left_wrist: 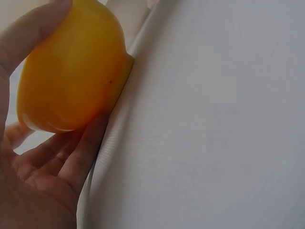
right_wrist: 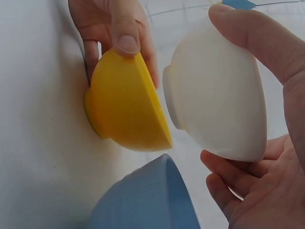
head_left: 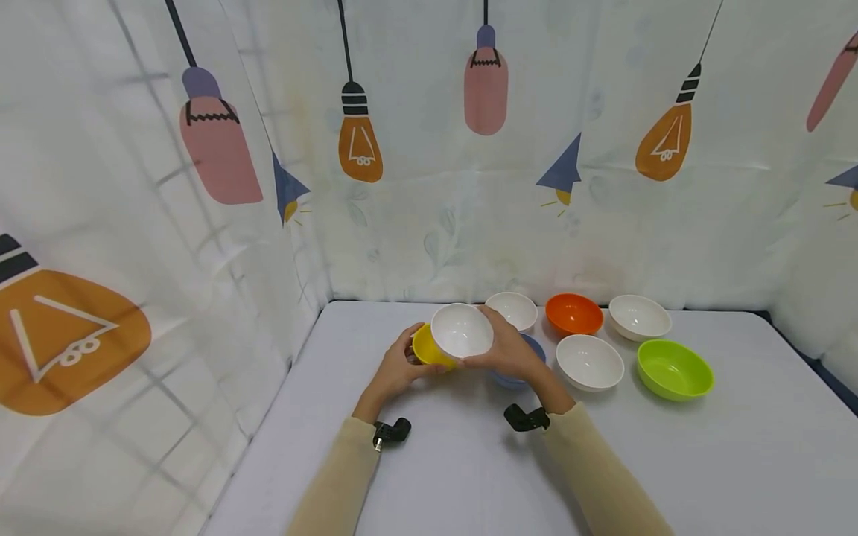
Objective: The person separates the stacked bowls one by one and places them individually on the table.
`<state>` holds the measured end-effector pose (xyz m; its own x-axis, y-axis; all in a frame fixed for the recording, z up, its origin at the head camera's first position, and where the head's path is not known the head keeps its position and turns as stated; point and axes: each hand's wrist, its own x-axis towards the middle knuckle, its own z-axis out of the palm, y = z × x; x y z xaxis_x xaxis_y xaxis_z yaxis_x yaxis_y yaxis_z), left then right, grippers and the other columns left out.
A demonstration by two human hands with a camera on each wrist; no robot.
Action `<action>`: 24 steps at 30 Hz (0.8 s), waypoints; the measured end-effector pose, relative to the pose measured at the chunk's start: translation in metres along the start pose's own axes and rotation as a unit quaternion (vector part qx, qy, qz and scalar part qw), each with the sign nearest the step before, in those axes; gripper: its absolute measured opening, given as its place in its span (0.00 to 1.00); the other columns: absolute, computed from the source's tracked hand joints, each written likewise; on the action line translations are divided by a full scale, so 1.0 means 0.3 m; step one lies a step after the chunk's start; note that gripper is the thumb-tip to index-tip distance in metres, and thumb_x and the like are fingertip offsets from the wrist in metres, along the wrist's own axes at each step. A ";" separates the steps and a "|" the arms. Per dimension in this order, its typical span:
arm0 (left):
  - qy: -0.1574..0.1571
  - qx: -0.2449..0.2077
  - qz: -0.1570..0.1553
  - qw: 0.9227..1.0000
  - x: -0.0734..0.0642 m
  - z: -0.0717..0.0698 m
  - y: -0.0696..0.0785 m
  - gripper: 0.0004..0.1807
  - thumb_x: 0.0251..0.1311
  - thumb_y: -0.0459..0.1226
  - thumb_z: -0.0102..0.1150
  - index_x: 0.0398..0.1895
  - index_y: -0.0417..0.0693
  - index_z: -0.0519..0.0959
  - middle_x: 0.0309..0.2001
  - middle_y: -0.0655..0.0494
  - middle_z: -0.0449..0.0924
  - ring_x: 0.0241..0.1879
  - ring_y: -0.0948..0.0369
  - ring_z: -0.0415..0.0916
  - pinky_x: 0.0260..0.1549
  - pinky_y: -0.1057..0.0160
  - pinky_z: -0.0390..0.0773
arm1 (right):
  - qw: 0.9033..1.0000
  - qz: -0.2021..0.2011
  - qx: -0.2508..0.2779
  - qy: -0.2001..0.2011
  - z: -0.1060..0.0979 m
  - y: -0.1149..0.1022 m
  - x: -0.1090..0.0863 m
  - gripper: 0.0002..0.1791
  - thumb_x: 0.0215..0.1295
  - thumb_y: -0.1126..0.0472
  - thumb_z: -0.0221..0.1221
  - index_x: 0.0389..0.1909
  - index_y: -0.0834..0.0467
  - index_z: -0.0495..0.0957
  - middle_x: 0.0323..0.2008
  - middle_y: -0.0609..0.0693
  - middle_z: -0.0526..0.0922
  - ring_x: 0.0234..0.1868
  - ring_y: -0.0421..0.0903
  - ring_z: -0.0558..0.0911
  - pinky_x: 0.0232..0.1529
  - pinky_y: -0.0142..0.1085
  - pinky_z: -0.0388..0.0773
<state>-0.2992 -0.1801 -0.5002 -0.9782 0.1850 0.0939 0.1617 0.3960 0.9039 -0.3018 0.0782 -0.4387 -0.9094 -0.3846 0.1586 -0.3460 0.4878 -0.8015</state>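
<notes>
My left hand (head_left: 395,370) grips the side of a yellow bowl (right_wrist: 124,105), thumb near the rim and fingers curved around the far side. In the left wrist view the foot of that yellow bowl (left_wrist: 76,71) appears to sit on the tabletop. My right hand (head_left: 515,356) holds a white bowl (head_left: 462,331) by its sides, tilted a little toward me. The right wrist view has this white bowl (right_wrist: 217,95) just above the yellow one, with a gap between them. Partly hidden behind my right hand is a blue bowl (head_left: 534,350) on the table.
To the right stand a white bowl (head_left: 590,362) and a green bowl (head_left: 675,370). Along the back are another white bowl (head_left: 512,309), an orange bowl (head_left: 574,314) and a further white bowl (head_left: 640,318). Printed curtains (head_left: 415,238) border the white table (head_left: 456,476).
</notes>
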 end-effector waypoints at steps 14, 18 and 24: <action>0.033 0.051 -0.033 0.998 0.065 -0.022 0.007 0.50 0.55 0.37 0.75 0.80 0.59 0.58 0.67 0.46 0.74 0.60 0.51 0.77 0.60 0.50 0.81 | 0.998 -0.004 -0.023 -0.054 -0.023 -0.027 -0.028 0.64 0.44 0.44 0.80 0.79 0.59 0.55 0.76 0.58 0.65 0.70 0.59 0.71 0.69 0.60 0.72; 0.032 0.062 -0.049 0.996 0.104 -0.032 0.004 0.50 0.56 0.38 0.74 0.80 0.59 0.58 0.67 0.46 0.74 0.58 0.51 0.77 0.58 0.50 0.82 | 0.998 -0.003 -0.024 -0.065 -0.017 -0.032 -0.031 0.64 0.43 0.44 0.81 0.78 0.59 0.56 0.75 0.57 0.66 0.69 0.58 0.72 0.69 0.60 0.72; 0.018 0.058 -0.070 0.996 0.159 -0.046 -0.005 0.50 0.58 0.40 0.73 0.81 0.61 0.55 0.62 0.47 0.76 0.54 0.51 0.78 0.52 0.54 0.84 | 0.997 -0.010 -0.044 -0.068 0.001 -0.033 -0.032 0.64 0.41 0.44 0.82 0.77 0.59 0.58 0.73 0.56 0.70 0.67 0.56 0.74 0.67 0.60 0.74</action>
<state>-0.3479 -0.1844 -0.4913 -0.9960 0.0887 -0.0119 0.0359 0.5173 0.8551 -0.2896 0.0766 -0.4324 -0.8647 -0.4943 0.0890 -0.3873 0.5436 -0.7446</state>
